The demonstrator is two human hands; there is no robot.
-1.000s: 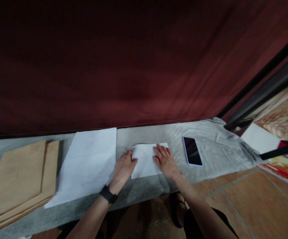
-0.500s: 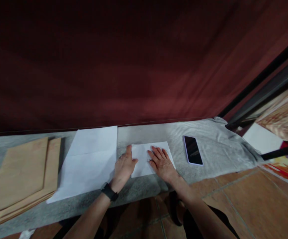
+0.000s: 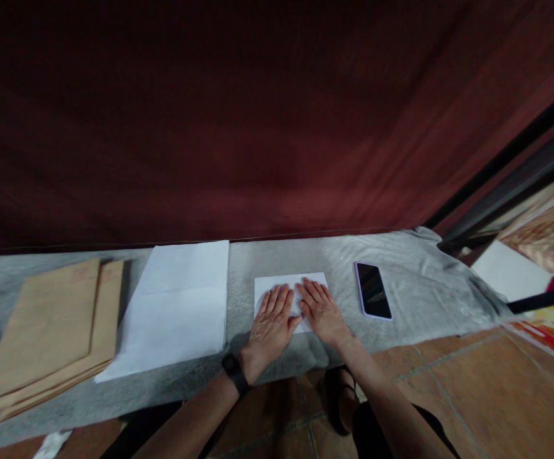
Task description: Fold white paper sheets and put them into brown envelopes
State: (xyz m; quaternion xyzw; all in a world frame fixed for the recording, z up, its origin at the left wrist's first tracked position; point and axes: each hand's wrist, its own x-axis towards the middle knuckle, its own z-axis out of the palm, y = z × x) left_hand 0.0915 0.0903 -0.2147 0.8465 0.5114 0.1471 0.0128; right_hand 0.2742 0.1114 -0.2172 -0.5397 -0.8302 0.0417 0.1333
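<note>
A small folded white sheet of paper (image 3: 290, 280) lies flat on the grey cloth in front of me. My left hand (image 3: 273, 319) rests palm down on its left half, fingers stretched out and thumb pointing right. On the right half lies my right hand (image 3: 320, 310), also flat with its fingers extended. The two hands sit side by side, close together, and cover much of the paper. To the left is a stack of larger white paper sheets (image 3: 178, 312) with a faint crease across the top one.
Brown paper envelopes (image 3: 51, 319) are piled at the far left. A phone (image 3: 373, 291) with a lilac case lies right of my hands. Grey cloth (image 3: 430, 287) covers the narrow surface. Behind it hangs a dark red curtain (image 3: 277, 127); dark metal bars (image 3: 510, 166) stand at right.
My left hand has moved right from the paper's left edge onto its top and now lies flat. My right hand stays on the paper, shifted slightly right.
</note>
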